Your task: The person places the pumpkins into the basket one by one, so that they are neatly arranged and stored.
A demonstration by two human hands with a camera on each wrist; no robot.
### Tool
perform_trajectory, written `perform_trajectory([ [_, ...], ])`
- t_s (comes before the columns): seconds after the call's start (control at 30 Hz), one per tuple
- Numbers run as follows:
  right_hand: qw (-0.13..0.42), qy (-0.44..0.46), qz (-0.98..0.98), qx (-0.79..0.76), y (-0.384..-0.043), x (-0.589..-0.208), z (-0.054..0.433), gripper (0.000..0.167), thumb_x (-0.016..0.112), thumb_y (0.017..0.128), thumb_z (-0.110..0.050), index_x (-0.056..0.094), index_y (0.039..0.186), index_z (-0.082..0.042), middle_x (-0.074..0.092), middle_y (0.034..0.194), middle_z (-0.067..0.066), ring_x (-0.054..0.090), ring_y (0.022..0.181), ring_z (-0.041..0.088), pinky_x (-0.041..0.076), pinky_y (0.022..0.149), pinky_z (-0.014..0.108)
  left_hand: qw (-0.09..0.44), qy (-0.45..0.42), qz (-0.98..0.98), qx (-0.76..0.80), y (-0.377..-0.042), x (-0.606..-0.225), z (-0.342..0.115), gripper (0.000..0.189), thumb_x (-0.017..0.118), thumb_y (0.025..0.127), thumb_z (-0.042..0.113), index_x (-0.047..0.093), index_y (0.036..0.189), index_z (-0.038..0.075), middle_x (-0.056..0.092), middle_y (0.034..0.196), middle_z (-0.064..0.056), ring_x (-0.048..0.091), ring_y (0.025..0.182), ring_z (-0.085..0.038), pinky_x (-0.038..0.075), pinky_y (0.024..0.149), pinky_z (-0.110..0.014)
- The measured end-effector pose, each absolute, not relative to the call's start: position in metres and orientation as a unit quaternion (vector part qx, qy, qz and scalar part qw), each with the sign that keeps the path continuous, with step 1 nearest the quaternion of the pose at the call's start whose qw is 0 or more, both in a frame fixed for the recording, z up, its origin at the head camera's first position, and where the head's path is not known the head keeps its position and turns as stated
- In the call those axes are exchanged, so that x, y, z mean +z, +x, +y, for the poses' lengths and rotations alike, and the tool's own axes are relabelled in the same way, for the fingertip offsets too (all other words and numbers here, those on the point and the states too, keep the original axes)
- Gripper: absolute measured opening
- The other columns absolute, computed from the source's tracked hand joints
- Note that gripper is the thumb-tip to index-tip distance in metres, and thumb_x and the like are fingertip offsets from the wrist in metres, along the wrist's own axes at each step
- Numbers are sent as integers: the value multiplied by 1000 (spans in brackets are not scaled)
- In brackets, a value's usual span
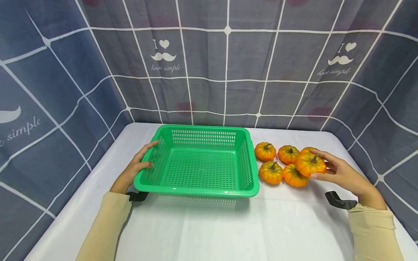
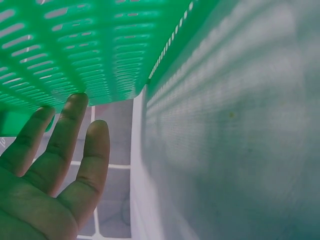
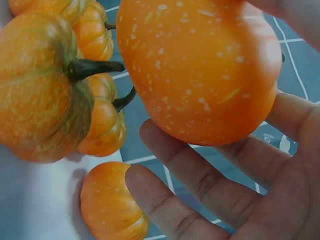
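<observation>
A green plastic basket (image 1: 199, 194) with slotted walls stands on the white table, and nothing lies in it. My left hand (image 1: 135, 168) holds its left rim, thumb and a finger over the edge; in the left wrist view three fingers (image 2: 65, 150) extend along the outer side wall. My right hand (image 1: 343, 174) grips a small orange pumpkin (image 1: 310, 165) between thumb and fingers, raised over the other pumpkins. In the right wrist view the held pumpkin (image 3: 200, 70) shows its smooth speckled side. Several more small pumpkins (image 1: 271, 172) lie beside the basket's right wall, one partly hidden behind the held one.
A dark grey checked curtain (image 1: 209, 58) with white lines surrounds the table at the back and sides. White cloth (image 1: 209, 228) covers the table in front of the basket. Each wrist carries a black strap (image 1: 339, 202).
</observation>
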State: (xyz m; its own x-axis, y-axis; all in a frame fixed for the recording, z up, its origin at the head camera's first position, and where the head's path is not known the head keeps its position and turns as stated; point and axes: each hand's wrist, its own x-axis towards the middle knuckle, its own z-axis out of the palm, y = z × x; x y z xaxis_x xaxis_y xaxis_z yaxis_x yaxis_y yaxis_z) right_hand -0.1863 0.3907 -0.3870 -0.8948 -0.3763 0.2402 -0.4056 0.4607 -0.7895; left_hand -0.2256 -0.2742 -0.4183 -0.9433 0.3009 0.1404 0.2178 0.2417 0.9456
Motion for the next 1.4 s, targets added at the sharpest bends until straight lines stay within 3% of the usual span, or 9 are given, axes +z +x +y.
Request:
perform_trajectory([
  [0.23, 27, 250, -853, 457, -191, -384, 384, 77, 74, 89, 17, 42, 158, 12, 54, 147, -26, 60, 120, -9, 47, 95, 8, 33, 164, 788, 593, -225, -418, -274, 90, 52, 83, -1, 28, 170, 5, 10, 180, -15, 19, 154, -40, 32, 105, -48],
  [0.43, 32, 258, -853, 452, -193, -380, 374, 81, 77, 87, 17, 46, 161, 3, 56, 144, -26, 62, 116, -8, 47, 94, 8, 35, 164, 786, 595, -225, -418, -274, 90, 51, 84, -1, 28, 171, 6, 10, 180, -15, 24, 148, -37, 38, 100, -36],
  [0.83, 10, 252, -843, 474, -197, -371, 350, 76, 76, 89, 14, 45, 159, 5, 60, 138, -22, 65, 114, -4, 52, 93, 13, 28, 166, 788, 592, -224, -417, -272, 91, 53, 83, -1, 27, 170, 3, 8, 181, -16, 5, 162, -43, 21, 112, -70],
  [1.07, 12, 243, -849, 469, -201, -367, 338, 69, 78, 90, 10, 47, 153, 10, 64, 132, -20, 66, 111, -1, 52, 92, 13, 28, 166, 789, 591, -225, -417, -272, 91, 53, 84, -2, 27, 170, 3, 8, 181, -16, 2, 163, -43, 19, 113, -72],
  [1.4, 1, 249, -848, 468, -209, -360, 321, 72, 80, 90, 6, 48, 155, 10, 63, 133, -20, 67, 110, 0, 53, 93, 14, 28, 165, 793, 586, -226, -420, -273, 91, 52, 84, -1, 27, 171, 6, 7, 181, -14, -1, 164, -42, 15, 115, -75],
])
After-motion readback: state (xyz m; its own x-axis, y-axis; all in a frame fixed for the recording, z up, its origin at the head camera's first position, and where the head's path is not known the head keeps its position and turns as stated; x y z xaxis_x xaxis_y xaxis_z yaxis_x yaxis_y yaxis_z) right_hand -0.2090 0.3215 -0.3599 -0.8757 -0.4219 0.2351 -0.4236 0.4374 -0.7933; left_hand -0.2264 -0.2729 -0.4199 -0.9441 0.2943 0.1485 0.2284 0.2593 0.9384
